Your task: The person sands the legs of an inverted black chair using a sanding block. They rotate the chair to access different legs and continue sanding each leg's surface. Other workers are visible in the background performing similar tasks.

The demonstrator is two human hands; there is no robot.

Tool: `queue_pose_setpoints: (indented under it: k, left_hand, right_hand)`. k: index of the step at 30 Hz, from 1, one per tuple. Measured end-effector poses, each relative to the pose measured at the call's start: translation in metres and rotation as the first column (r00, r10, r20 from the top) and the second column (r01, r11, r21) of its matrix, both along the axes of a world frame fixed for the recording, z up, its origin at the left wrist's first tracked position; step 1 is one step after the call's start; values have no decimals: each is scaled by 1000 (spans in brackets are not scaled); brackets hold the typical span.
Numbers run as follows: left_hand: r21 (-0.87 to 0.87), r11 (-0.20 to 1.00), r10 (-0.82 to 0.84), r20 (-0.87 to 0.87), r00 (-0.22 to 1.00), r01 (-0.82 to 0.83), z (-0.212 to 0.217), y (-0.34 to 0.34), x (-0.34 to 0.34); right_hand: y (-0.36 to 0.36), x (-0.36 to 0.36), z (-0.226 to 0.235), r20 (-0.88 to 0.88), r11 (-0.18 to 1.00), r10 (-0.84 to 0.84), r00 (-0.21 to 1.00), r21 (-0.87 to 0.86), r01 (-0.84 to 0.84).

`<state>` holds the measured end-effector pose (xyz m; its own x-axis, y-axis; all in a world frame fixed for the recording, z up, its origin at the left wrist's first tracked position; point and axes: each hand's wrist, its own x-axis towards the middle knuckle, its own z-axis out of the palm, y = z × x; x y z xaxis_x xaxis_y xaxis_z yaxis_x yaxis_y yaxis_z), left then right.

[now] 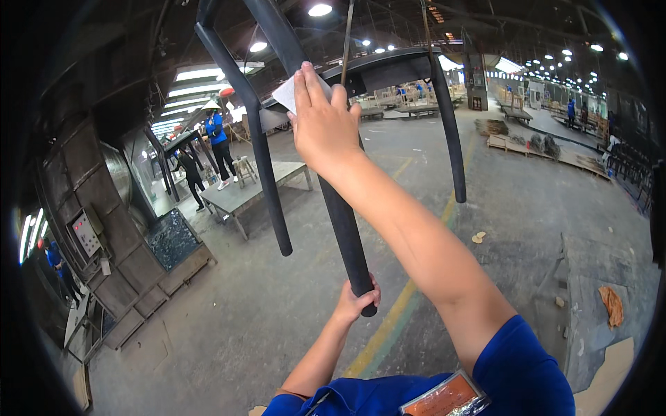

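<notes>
A dark painted chair (388, 69) hangs upside down in front of me, its round legs pointing toward me and down. My left hand (355, 299) is closed around the end of the nearest leg (347, 229). My right hand (320, 118) reaches up and presses a small pale sheet (286, 94), like sandpaper, against the upper part of that same leg near the seat. Two other legs (267, 187) (451, 139) hang free to either side.
A low grey work table (239, 197) stands on the concrete floor at left, with a person in blue (218, 145) beside it. A control box (87, 232) is mounted on the left wall. Pallets (541, 149) and wood scraps (612, 305) lie at right.
</notes>
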<state>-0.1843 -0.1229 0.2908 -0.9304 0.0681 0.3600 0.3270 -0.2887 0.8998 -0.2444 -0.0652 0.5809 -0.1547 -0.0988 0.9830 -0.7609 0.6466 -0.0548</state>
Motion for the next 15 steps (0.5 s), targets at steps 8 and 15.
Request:
queue_pose_setpoints:
  k: [8, 15]
  left_hand:
    - [23, 1000, -6, -23, 1000, 6, 6, 5, -17]
    - [-39, 990, 136, -47, 990, -138, 6, 9, -22]
  right_hand:
    - [10, 5, -1, 53, 996, -45, 998, 74, 41]
    - [6, -4, 2, 166, 984, -127, 978, 147, 103]
